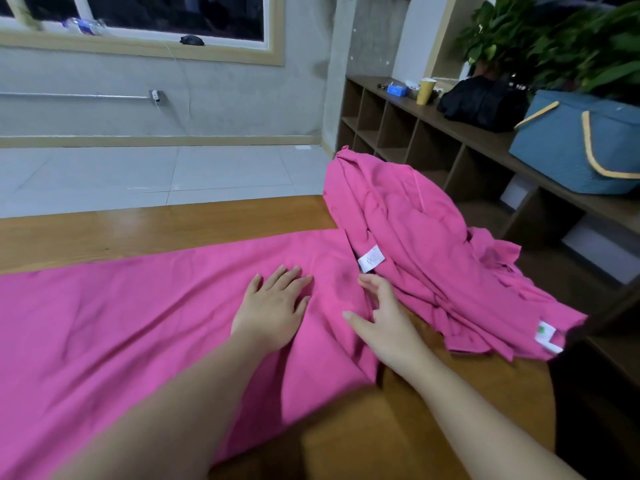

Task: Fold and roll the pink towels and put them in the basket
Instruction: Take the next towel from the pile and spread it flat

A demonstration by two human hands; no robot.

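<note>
Two bare forearms reach in from the bottom edge over the wooden surface [363, 441]. The left hand [273, 306] lies palm down on the spread pink towel [114, 323], fingers straight and slightly fanned, pressing the cloth flat and grasping nothing. The right hand [384, 317] sits just beside it at the towel's right end, fingers extended and relaxed, thumb pointing toward the left hand; its fingertips touch the edge of the heap of pink towels [415, 237] — it holds nothing either.

The spread towel runs as a long band from the left edge of the view across to the middle of the surface, lightly creased, with its near right corner lying close to the right forearm. The heap lies to the right of it, crumpled and piled high at the far corner of the surface, trailing down toward the near right. A white label [371, 262] shows on the heap just beyond the right hand, and a second white tag [548, 336] with a green mark sits at its near right end.

Beyond the heap, a dark wooden shelf unit [398, 133] runs along the right wall. On its top stands the blue basket [575, 147] with yellow-trimmed handles — well apart from the towels. Farther along are a black bag [481, 102], a yellow cup [425, 91] and green plants [554, 39]. Pale floor tiles [138, 174] and a window [138, 19] lie at the far left.
</note>
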